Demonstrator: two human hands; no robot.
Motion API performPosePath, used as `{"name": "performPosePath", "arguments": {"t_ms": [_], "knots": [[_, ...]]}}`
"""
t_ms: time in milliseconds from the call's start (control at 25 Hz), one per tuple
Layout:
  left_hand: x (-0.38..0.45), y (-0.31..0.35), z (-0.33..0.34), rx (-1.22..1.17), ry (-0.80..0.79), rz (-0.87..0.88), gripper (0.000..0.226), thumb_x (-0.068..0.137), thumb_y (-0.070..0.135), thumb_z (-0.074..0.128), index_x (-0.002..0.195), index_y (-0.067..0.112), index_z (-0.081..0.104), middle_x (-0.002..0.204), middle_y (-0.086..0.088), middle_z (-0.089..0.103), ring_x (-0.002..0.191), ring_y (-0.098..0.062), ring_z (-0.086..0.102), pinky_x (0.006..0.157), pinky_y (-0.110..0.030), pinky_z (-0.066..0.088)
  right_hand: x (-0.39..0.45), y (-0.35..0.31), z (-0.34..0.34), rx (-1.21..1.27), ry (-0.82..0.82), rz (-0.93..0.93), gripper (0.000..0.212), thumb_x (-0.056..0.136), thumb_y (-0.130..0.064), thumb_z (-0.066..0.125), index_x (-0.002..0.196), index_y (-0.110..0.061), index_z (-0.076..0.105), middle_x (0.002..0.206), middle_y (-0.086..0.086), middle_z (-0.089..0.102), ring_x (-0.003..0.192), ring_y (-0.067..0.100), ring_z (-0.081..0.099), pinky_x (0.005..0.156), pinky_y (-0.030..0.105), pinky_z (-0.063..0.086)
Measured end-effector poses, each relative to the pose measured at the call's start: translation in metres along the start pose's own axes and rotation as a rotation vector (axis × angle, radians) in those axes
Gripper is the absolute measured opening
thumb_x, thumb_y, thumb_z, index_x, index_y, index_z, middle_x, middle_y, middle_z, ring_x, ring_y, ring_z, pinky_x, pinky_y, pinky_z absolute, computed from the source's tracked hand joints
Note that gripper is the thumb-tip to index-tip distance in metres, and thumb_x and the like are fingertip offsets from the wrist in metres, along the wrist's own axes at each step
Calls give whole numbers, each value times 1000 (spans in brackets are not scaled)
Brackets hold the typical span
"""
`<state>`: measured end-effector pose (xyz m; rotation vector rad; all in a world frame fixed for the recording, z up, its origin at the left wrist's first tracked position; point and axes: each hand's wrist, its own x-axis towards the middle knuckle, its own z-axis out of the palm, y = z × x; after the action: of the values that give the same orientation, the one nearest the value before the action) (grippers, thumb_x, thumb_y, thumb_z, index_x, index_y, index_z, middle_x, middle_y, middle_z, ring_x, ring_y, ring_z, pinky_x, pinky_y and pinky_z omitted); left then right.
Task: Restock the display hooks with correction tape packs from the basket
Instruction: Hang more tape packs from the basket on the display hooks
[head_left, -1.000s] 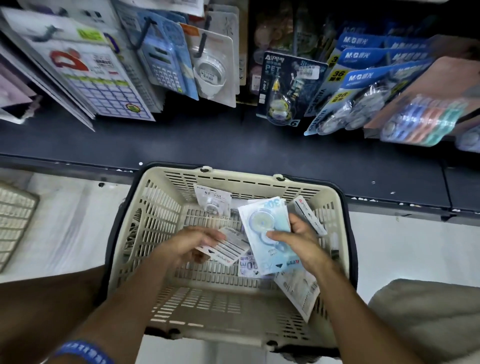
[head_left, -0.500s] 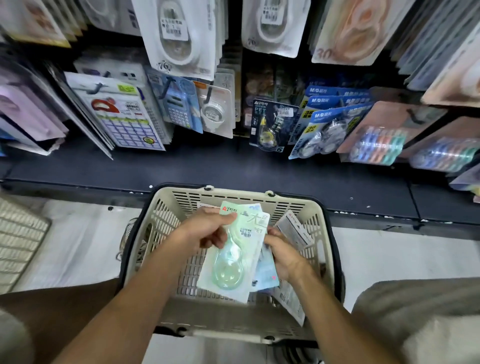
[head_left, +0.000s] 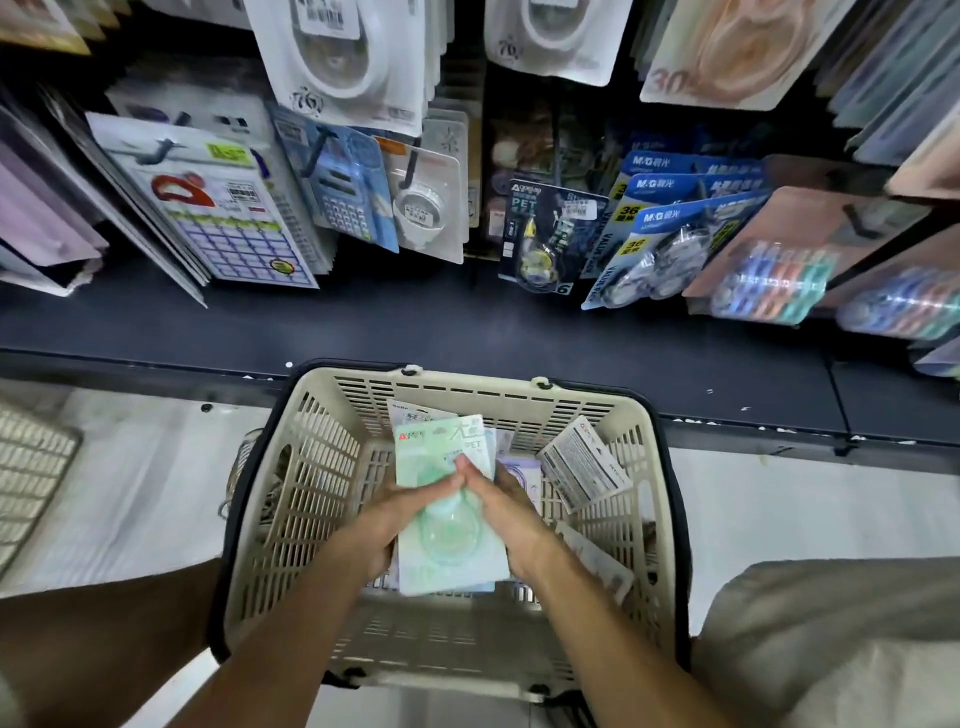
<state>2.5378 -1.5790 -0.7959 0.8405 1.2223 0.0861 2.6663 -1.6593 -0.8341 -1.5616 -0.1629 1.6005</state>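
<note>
Forearms are seen reaching in from the bottom edge, above a beige basket (head_left: 311, 499) whose near rim is partly cut off by them. Over the middle of the basket, a pale green correction tape pack (head_left: 447, 551) is held between both hands: the left hand (head_left: 400, 514) is curled round its left edge, and the right hand (head_left: 511, 512) is closed on its right edge, the two thumbs meeting on the front of the card. More cards seem to be stacked under the green pack, but how many cannot be told, since only thin edges are shown. Fingers beneath the stack are hidden. Further packs lie loose in the basket: a white pack (head_left: 584, 462) is leaned against the right wall with its printed back up, and another white card (head_left: 410, 413) is mostly covered at the far end. Beyond the basket, a dark shelf (head_left: 415, 322) is crossed by the view. Above it, hanging packs (head_left: 550, 234) are displayed on hooks, many of them blurred; the top row (head_left: 337, 57) is cut off by the frame, and most hooks are hidden behind the cards.
</note>
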Motion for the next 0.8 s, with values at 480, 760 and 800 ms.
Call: {"name": "performPosePath", "arguments": {"t_ms": [480, 760, 800], "knots": [[57, -78, -42, 13, 423, -61, 66, 59, -9, 92, 116, 7, 63, 100, -10, 75, 72, -14, 73, 55, -24, 56, 48, 66, -37, -713, 648, 33, 78, 76, -29, 83, 142, -17, 44, 141, 12, 52, 123, 35, 55, 99, 43, 50], [59, -78, -36, 32, 432, -58, 84, 59, -5, 93, 128, 14, 50, 104, -6, 74, 97, -29, 72, 95, -53, 56, 73, 41, -57, -1382, 536, -205, 78, 86, -47, 69, 150, -23, 32, 150, 7, 36, 138, 29, 34, 113, 44, 33], [58, -78, -36, 33, 426, -49, 83, 60, -6, 93, 128, 14, 50, 103, -5, 74, 97, -29, 71, 95, -53, 56, 76, 38, -60, -1424, 416, -208, 87, 84, -47, 73, 154, -24, 27, 154, 6, 30, 141, 29, 30, 115, 44, 32]]}}
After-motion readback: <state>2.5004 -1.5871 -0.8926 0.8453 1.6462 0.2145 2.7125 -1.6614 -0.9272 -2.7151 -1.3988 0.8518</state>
